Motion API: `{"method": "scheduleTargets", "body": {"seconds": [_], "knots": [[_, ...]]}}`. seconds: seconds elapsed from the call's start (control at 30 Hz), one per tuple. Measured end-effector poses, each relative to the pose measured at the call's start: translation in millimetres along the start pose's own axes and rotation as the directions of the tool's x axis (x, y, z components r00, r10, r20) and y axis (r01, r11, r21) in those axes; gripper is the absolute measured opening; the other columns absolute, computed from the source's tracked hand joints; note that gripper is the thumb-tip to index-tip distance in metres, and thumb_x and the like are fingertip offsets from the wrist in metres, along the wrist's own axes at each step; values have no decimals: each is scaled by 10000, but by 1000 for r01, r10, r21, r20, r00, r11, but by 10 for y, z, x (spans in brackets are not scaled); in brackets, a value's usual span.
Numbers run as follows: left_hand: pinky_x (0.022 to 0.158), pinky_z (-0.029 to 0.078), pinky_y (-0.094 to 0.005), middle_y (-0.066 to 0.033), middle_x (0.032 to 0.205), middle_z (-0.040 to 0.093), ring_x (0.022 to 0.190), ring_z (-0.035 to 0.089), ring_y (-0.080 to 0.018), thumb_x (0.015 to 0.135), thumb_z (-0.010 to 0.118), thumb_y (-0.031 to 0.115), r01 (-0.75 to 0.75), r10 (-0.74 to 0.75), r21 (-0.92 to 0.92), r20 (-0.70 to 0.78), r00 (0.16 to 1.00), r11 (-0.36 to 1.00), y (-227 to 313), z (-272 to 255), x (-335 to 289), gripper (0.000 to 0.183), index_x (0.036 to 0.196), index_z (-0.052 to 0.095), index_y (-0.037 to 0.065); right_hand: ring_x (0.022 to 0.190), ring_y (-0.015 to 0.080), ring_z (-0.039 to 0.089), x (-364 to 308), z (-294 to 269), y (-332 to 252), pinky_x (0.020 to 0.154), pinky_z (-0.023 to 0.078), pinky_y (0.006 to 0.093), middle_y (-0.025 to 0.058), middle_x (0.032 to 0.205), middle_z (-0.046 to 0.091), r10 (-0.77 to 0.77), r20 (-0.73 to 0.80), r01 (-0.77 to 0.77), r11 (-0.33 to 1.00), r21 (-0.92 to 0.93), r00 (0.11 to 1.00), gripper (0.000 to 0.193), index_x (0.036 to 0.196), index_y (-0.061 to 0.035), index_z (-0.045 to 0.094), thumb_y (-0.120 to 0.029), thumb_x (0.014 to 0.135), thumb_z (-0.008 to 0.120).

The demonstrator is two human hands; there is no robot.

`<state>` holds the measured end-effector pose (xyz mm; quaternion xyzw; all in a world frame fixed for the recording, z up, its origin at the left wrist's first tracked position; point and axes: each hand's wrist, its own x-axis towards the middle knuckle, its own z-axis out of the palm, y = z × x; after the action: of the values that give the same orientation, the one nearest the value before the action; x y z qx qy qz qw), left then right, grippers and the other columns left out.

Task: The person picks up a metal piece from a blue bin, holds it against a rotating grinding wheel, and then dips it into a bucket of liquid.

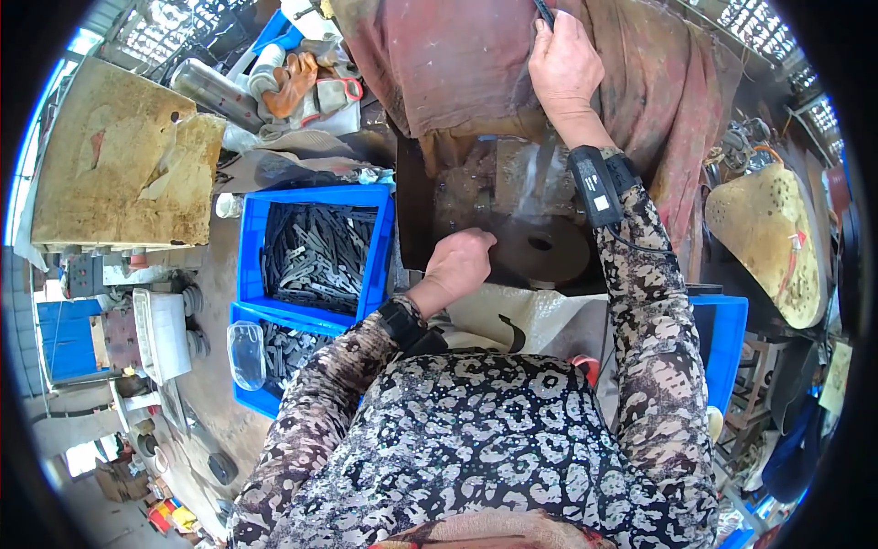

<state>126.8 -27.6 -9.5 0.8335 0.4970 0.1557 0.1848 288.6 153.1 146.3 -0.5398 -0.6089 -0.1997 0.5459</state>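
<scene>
One stained tan panel (128,156): well to the left of both hands, at the far side of the view.
Clear plastic container (247,355): left of the left hand and nearer the body, against the lower blue crate (256,400).
Upper blue crate (380,256): just left of the left hand, filled with loose dark strips (315,256); more of them lie in the lower blue crate.
Orange glove (293,82): beyond the left hand and off to its left, among a cluttered pile.
Left hand (457,261): fingers curled inward near the dark disc; whether they grip anything cannot be told.
Dark disc (540,253): just right of the left hand, below the right hand in the view, with a hole at its middle.
Dark narrow piece (544,11): at the right hand's fingertips, projecting past them to the top edge of the view, well apart from the left hand.
Right hand (567,69): closed, thumb and fingers pinching the dark narrow piece.
Reddish cloth (649,101): behind the right hand, spreading to both sides of it.
Right-side blue crate (727,352): right of both hands, beside the right sleeve.
</scene>
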Motion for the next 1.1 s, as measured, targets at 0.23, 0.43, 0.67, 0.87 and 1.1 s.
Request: {"method": "scheduleTargets", "body": {"seconds": [0.23, 0.43, 0.67, 0.87, 1.1], "knots": [[787, 528, -399, -153, 904, 662, 894, 644, -316, 758, 530, 49, 24, -24, 8, -21, 1000, 1000, -142, 49, 92, 218, 910, 685, 66, 819, 363, 628, -67, 115, 61, 699, 502, 435, 148, 892, 654, 51, 60, -50, 999, -15, 997, 243, 1017, -59, 591, -281, 923, 563], [799, 525, -418, -155, 911, 671, 897, 646, -331, 791, 523, 64, 118, -117, 8, -58, 991, 993, -186, 85, 242, 215, 921, 693, 84, 820, 368, 625, -160, 216, 139, 699, 499, 431, 155, 886, 652, 91, 119, -88, 996, -29, 989, 250, 1013, -52, 590, -284, 925, 562], [807, 524, -421, -170, 935, 677, 891, 650, -346, 792, 528, 26, 107, -122, -97, -169, 978, 989, -386, 72, 149, 229, 951, 690, 52, 741, 287, 624, -463, -129, 119, 682, 477, 359, 133, 796, 623, 217, 357, -252, 966, 52, 909, 256, 998, -20, 586, -268, 936, 567], [800, 523, -424, -179, 950, 672, 877, 652, -350, 760, 513, -65, 50, -236, -424, -401, 885, 904, -666, -10, 162, 316, 1018, 675, 20, 723, 87, 468, -905, -871, -535, 671, 432, 270, 40, 768, 533, 299, 392, -442, 826, 350, 870, 148, 1020, 1, 584, -117, 931, 585], [792, 524, -408, -152, 943, 666, 878, 624, -330, 735, 535, -71, -112, 69, -54, -515, 854, 992, -597, -136, 509, 435, 1145, 642, 29, 704, 220, 534, -1554, -1485, -518, 648, 431, 299, 118, 838, 569, 95, 349, -237, 889, 391, 932, 157, 1051, 25, 550, -23, 903, 571]]}}
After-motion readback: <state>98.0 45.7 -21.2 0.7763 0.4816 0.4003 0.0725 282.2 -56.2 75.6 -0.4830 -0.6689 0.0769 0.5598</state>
